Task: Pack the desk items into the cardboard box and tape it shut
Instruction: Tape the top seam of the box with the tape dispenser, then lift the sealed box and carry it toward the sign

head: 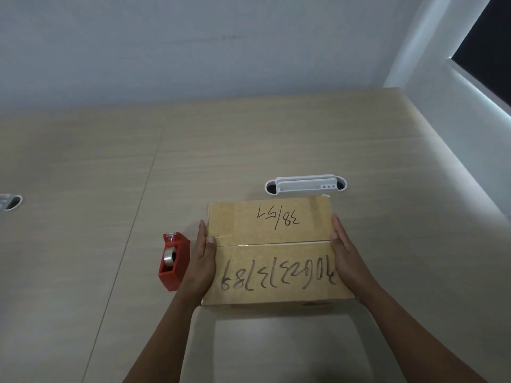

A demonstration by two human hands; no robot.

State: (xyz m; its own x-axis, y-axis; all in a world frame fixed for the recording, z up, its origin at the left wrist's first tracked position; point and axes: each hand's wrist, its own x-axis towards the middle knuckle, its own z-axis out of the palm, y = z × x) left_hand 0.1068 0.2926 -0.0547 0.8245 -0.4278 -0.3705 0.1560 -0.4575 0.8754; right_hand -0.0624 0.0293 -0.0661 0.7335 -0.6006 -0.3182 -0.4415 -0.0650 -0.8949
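Note:
A cardboard box (272,252) sits in front of me on the desk, its two top flaps folded down and meeting along a middle seam. Black handwritten numbers run across both flaps. Clear tape shines along the seam and at the far right corner. My left hand (203,261) presses flat against the box's left side, thumb resting on the top edge. My right hand (347,257) grips the right side the same way. A red tape dispenser (173,261) with a clear roll stands just left of my left hand, not touched.
The light wooden desk (83,217) runs to a white wall at the back and a window ledge on the right. A white cable grommet (305,184) lies just behind the box. Another grommet (11,201) shows at the far left edge.

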